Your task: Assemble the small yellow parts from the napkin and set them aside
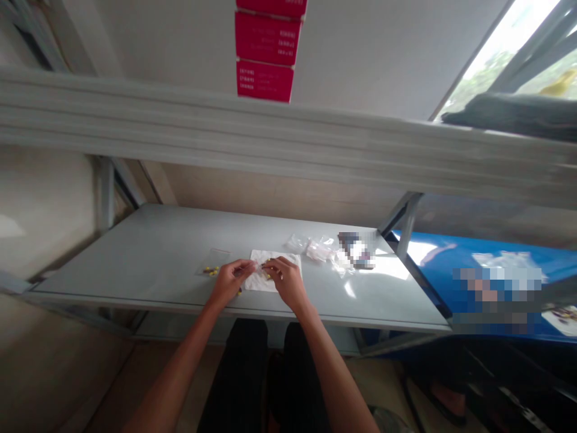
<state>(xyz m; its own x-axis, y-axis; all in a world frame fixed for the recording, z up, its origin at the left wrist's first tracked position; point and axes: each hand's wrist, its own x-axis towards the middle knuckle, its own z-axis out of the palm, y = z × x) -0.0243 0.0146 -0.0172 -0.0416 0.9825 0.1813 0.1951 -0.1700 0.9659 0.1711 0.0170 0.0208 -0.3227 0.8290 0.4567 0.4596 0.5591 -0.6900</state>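
Observation:
My left hand (pixel 231 278) is closed in a pinch on what looks like a small clear plastic bag (pixel 258 267). Close beside it, my right hand (pixel 286 276) has its fingers bent together at the bag's other side; what they hold is too small to make out. Both hands are over a white cloth (pixel 258 284) spread on the grey table. Bits of yellow show under my right fingers. Left of my left hand lies a flat clear bag (pixel 220 257) with small yellow and dark pieces (pixel 211 271) on it or in it. Another small yellow piece (pixel 239 292) rests near the front edge.
Crumpled clear bags (pixel 321 249) lie right of the cloth, beside a blurred-out item (pixel 358 249). A grey shelf beam (pixel 270 141) crosses above the table, with red boxes (pixel 268 39) beyond it. At right stands a blue table (pixel 421 264) with a person's blurred-out part near it.

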